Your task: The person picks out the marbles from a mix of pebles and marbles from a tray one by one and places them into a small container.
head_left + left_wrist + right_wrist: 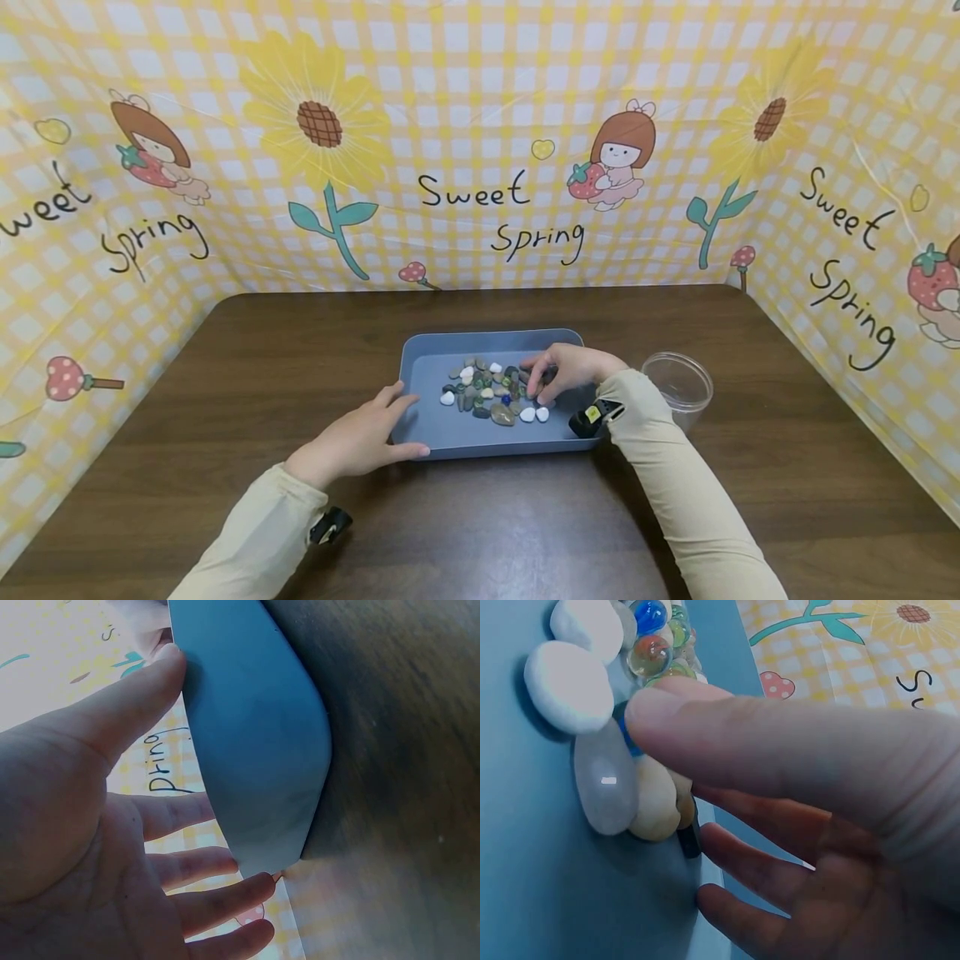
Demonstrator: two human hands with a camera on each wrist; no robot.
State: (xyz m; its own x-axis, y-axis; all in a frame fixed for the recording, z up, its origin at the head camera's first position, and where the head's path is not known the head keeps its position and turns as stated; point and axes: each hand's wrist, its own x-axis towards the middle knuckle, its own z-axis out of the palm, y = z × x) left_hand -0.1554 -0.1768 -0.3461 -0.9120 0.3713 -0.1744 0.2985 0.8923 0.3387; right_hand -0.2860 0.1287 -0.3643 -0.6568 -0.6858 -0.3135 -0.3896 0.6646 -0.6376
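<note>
A blue-grey tray [431,354] holds a spread of mixed pebbles and glass marbles. My left hand [360,437] lies along the tray's left side, its thumb near the front rim and the fingers spread, touching the edge. Over the right part of the pile, my right hand [573,365] reaches down with thumb and index finger close together. In the right wrist view, the thumb covers part of a blue piece, and I cannot tell whether it is pinched. Beside the thumb are white pebbles [568,686], a translucent grey stone [606,780], a cream stone [656,799] and an orange-centred marble [650,656].
A round clear plastic container [677,383] stands right of the tray, close to my right forearm. The brown wooden table [300,350] carries both. A yellow checked cloth [465,108] with printed flowers and lettering walls in the back and sides.
</note>
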